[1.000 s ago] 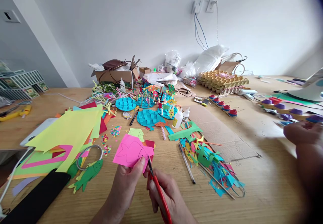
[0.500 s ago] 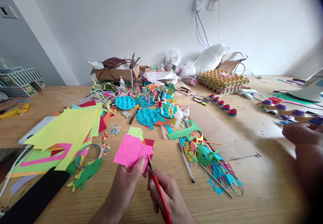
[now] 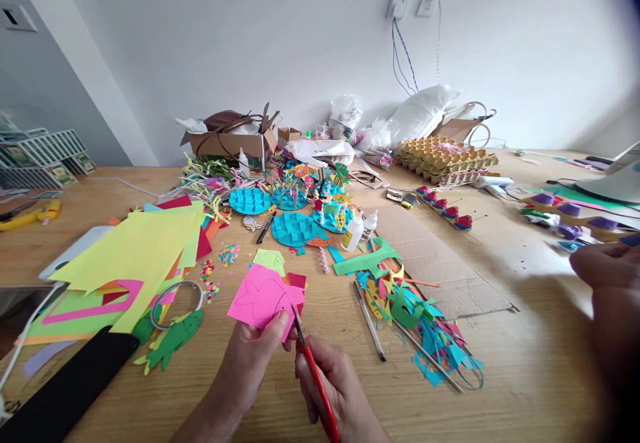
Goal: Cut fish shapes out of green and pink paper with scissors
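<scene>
My left hand (image 3: pixel 250 363) pinches the near edge of a pink paper sheet (image 3: pixel 260 300) that bears a drawn fish outline, holding it up over the wooden table (image 3: pixel 500 376). My right hand (image 3: pixel 335 390) grips red-handled scissors (image 3: pixel 313 370) whose blades meet the pink sheet's right edge. A green paper fish (image 3: pixel 173 340) lies on the table to the left of my hands.
A stack of yellow and coloured sheets (image 3: pixel 130 256) lies at left, paper scraps (image 3: pixel 415 316) and two pens (image 3: pixel 370 323) at right. Blue craft discs (image 3: pixel 295 230), glue bottles (image 3: pixel 353 233), a cardboard sheet (image 3: pixel 430 263) and egg trays (image 3: pixel 445 156) sit farther back. Another person's hand (image 3: pixel 610 283) is at far right.
The view has shifted slightly; my hands keep their hold on the pink sheet and the scissors. The other person's hand at right has moved a little.
</scene>
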Motion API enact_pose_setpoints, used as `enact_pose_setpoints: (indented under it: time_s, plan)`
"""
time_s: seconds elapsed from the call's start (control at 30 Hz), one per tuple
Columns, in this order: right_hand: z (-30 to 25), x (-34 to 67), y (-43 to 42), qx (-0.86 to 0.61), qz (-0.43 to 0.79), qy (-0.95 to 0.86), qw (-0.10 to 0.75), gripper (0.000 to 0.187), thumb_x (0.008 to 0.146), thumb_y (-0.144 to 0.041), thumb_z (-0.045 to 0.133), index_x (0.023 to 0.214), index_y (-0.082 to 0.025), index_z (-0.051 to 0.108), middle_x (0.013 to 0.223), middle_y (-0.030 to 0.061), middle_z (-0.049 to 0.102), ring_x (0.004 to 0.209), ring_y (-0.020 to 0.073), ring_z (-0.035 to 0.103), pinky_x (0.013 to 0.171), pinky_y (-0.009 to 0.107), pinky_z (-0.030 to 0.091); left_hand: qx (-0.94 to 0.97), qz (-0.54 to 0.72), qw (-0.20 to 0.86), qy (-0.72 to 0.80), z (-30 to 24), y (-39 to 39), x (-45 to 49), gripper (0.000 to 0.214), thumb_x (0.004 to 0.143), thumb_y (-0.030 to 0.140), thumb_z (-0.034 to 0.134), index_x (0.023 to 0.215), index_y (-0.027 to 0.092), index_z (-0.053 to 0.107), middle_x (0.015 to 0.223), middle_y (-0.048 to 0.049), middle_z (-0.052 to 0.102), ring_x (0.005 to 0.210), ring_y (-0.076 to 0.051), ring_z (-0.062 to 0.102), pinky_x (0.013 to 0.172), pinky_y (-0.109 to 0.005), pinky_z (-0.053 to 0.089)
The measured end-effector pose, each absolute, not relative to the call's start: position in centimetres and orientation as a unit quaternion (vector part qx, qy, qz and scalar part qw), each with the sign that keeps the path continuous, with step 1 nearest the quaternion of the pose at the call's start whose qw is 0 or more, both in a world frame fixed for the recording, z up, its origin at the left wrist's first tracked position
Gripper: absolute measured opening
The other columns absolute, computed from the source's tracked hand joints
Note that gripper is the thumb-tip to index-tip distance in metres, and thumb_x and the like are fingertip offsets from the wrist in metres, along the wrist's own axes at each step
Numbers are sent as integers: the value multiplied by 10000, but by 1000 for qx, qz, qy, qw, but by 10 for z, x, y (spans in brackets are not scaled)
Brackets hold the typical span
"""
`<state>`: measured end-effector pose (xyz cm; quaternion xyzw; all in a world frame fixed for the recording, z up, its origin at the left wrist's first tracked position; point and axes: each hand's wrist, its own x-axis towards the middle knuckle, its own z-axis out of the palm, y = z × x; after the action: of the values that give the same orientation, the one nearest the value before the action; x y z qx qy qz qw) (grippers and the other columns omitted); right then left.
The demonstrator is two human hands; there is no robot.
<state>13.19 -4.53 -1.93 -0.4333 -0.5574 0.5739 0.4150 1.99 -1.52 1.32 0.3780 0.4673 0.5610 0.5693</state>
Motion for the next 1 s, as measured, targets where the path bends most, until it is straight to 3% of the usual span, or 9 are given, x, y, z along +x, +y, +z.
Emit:
enact_pose_setpoints:
  time_s: [0.6,1.0]
  plan:
    - [-22,132,-46,-421,580,-555,422,425,860,-541,393,772,-148,529,475,-80,336,359,56,307,331,145,289,450,502,597,435,3,-13,9,141,732,255,565,636,161,609,543,24,537,517,-120,466,522,-228,410]
    - [-36,135,-46,-422,559,-580,416,353,896,-470,375,810,-169,538,539,-61,353,414,62,312,387,167,282,396,526,602,452,11,-17,15,136,690,227,579,572,161,574,495,36,524,487,-106,444,498,-214,385]
